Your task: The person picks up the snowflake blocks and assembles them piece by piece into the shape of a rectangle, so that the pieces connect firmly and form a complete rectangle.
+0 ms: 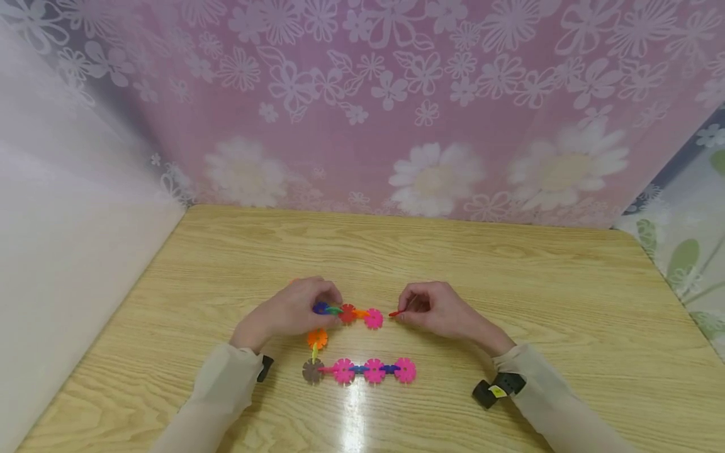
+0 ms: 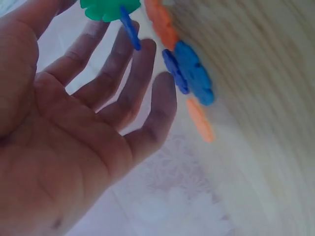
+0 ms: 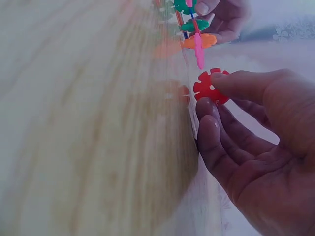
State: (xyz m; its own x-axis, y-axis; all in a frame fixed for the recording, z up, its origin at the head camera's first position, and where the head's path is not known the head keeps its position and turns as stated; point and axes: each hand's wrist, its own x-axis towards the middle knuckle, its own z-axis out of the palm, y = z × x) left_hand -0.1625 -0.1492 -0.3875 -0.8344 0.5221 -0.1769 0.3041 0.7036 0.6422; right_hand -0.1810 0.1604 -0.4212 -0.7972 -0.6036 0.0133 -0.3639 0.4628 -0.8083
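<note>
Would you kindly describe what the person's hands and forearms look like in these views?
The left hand and right hand are bare, without gloves. The left sleeve and right sleeve are pale cream. A black strap with a small yellow mark shows at the right wrist; a black piece shows at the left.

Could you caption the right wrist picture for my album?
Right hand pinching a red disc, apart from the colourful chain in the left hand.

A chain lies on the table, its far row partly in the left hand, it seems; just right, a disc in the right hand.
</note>
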